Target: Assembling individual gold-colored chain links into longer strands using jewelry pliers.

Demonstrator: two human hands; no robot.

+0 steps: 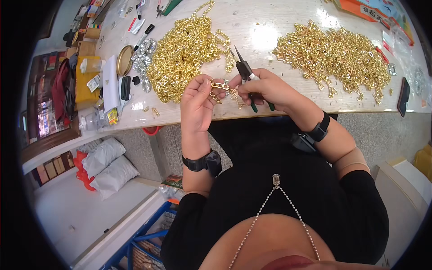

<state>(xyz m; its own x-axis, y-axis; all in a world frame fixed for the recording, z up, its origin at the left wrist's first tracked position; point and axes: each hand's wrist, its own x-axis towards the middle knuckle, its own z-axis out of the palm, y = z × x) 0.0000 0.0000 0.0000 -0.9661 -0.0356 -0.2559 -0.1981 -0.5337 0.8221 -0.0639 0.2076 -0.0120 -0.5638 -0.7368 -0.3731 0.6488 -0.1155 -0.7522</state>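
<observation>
Across the pale counter [258, 27] spreads a big heap [180, 54] of gold chain. Both forearms reach over the near edge: the left [196, 141] rises nearly straight to the near side of the big heap, the right [306, 108] slants in from its right, elbow out. A second heap [333, 58] of gold links lies well to the right of the big heap. White bags [108, 166] rest lower down, left of the big heap and nearer the person.

The left hand [195, 99] is raised at the big heap's near right edge, fingers bent; its grip pinches a short chain [219, 85] of gold between thumb and fingertips. The right hand [267, 87], right of the big heap, has its grip wrapped around the pliers [244, 71]; whether its fingertips also touch the short chain, I cannot tell. The pliers point away from the person, tips slightly apart, beside a loose strand [223, 42] at the big heap's right side, which crowds them there.

Silver chain [145, 60] lies against the big heap's left side, with a round lid [124, 60] farther left. A phone [404, 96] lies far right of the big heap, and a few loose links [155, 111] sit just nearer the person than it.
</observation>
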